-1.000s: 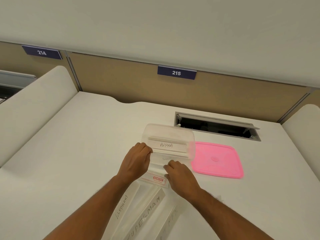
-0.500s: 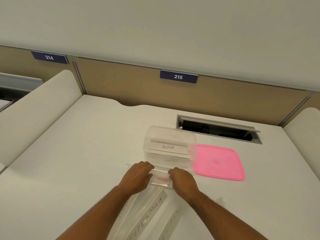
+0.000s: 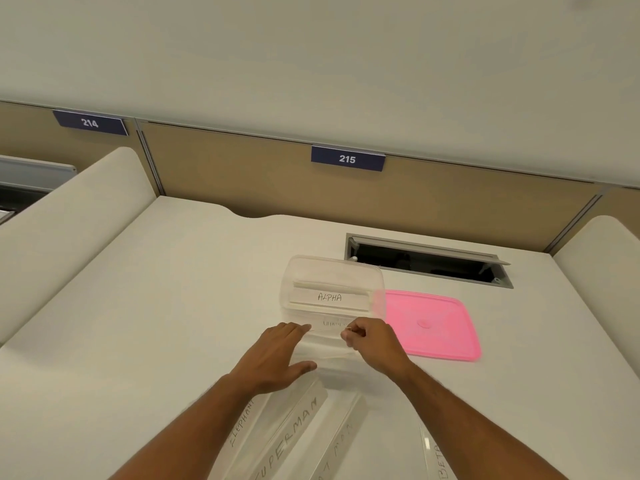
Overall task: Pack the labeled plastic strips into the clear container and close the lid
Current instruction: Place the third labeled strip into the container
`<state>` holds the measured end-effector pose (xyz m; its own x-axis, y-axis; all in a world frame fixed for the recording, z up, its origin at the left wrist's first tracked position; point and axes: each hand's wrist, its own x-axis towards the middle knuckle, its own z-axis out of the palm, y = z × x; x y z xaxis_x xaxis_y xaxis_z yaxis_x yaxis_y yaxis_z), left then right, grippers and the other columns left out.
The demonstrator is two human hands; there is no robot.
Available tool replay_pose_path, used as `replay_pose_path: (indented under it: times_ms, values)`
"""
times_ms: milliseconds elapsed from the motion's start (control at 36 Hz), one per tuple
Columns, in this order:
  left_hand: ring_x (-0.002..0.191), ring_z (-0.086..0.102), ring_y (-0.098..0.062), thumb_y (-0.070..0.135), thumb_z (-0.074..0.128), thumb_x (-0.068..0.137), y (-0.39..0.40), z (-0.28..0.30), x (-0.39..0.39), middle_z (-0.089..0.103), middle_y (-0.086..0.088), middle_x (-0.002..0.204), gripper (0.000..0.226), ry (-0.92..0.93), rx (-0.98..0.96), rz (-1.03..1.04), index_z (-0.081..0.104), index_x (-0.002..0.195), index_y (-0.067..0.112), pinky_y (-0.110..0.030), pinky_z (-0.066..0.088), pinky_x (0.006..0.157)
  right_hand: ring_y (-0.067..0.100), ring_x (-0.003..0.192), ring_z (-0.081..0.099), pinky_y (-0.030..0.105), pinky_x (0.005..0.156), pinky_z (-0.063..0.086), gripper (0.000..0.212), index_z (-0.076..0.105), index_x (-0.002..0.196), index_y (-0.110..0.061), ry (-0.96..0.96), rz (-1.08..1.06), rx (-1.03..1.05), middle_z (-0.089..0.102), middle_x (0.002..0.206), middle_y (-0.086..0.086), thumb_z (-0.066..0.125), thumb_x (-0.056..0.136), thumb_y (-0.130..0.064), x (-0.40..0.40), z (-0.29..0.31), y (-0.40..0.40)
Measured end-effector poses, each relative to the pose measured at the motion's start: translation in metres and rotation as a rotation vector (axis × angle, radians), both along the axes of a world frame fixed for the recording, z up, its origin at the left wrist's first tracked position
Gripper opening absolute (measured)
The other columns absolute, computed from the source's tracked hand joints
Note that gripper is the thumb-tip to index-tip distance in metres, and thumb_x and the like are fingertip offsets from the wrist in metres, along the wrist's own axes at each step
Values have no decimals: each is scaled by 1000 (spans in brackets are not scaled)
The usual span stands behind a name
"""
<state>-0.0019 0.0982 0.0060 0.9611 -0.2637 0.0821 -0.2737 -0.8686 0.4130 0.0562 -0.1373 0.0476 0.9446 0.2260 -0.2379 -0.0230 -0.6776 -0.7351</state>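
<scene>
The clear container [image 3: 379,278] stands open in the middle of the white desk. A strip marked ALPHA [image 3: 329,297] lies inside it, with a faintly lettered strip [image 3: 334,322] just in front of that one. Both hands hold a clear plastic strip [image 3: 327,344] crosswise at the container's near wall. My left hand [image 3: 277,355] holds its left end between fingertips and thumb. My right hand [image 3: 375,344] pinches its right end. The pink lid [image 3: 433,323] lies flat to the right of the container.
More labeled strips lie near me under my forearms: ELEPHANT [image 3: 242,424], SUPERMAN [image 3: 291,441], one ending in MAN [image 3: 341,445] and BETA [image 3: 440,464]. An open cable slot [image 3: 426,261] is set into the desk behind the lid. Cream dividers flank the desk.
Both hands have lifted the strip from the desk to the container's near wall. The strip has turned, and its red sticker no longer shows.
</scene>
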Motion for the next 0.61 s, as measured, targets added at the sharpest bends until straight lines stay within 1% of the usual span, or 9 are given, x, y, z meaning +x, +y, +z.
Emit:
replay_pose_path:
  times_ms: [111, 194, 250, 333, 389, 444, 556, 611]
  values:
    - [126, 44, -11, 65, 48, 91, -2, 4, -1, 45, 10, 143, 76, 8, -21, -22, 25, 153, 28, -27, 36, 107, 5, 70, 68, 21, 69, 52, 16, 72, 78, -21, 15, -45, 129, 73, 73, -6, 71, 90, -32, -2, 8, -1]
    - [122, 49, -9, 59, 50, 92, -4, 8, -1, 48, 11, 136, 72, 21, -60, -34, 28, 153, 27, -27, 41, 103, 3, 66, 63, 23, 68, 51, 19, 72, 81, -15, 45, -54, 249, 71, 73, -7, 72, 90, -32, -3, 14, -1]
    - [118, 51, -6, 57, 54, 91, -6, 12, 0, 51, 13, 130, 70, 24, -96, -32, 33, 150, 26, -27, 45, 99, 6, 70, 63, 27, 68, 51, 24, 73, 87, -11, 65, -64, 344, 71, 76, -6, 70, 92, -34, -4, 21, 0]
    - [110, 52, 1, 57, 60, 87, -10, 21, 3, 54, 16, 122, 68, 25, -150, 4, 39, 145, 26, -25, 49, 94, 10, 76, 67, 27, 68, 53, 35, 78, 92, -17, 85, -113, 450, 76, 85, 2, 59, 96, -47, -3, 30, 2]
    - [105, 54, 3, 58, 65, 84, -13, 27, 6, 55, 18, 119, 68, 37, -201, 31, 42, 141, 28, -23, 49, 91, 15, 80, 68, 31, 73, 54, 43, 79, 93, -19, 111, -151, 512, 76, 90, 7, 53, 97, -53, -1, 33, 1]
    - [103, 56, 3, 60, 68, 79, -18, 34, 10, 57, 21, 114, 68, 50, -273, 54, 45, 136, 30, -24, 51, 90, 19, 82, 69, 35, 79, 56, 49, 78, 97, -18, 135, -150, 558, 76, 94, 10, 47, 98, -56, 0, 35, 0]
    - [105, 57, 3, 59, 81, 68, -28, 45, 15, 60, 21, 112, 69, 111, -473, 112, 51, 125, 32, -22, 53, 91, 26, 94, 72, 38, 89, 56, 60, 72, 109, -15, 171, -75, 569, 76, 97, 10, 36, 96, -61, -3, 39, -3]
    - [106, 59, 1, 58, 85, 64, -33, 51, 16, 60, 19, 111, 72, 148, -575, 143, 52, 121, 31, -21, 54, 90, 24, 99, 72, 37, 93, 56, 63, 71, 113, -15, 199, -25, 553, 76, 102, 8, 35, 94, -63, -4, 39, -6]
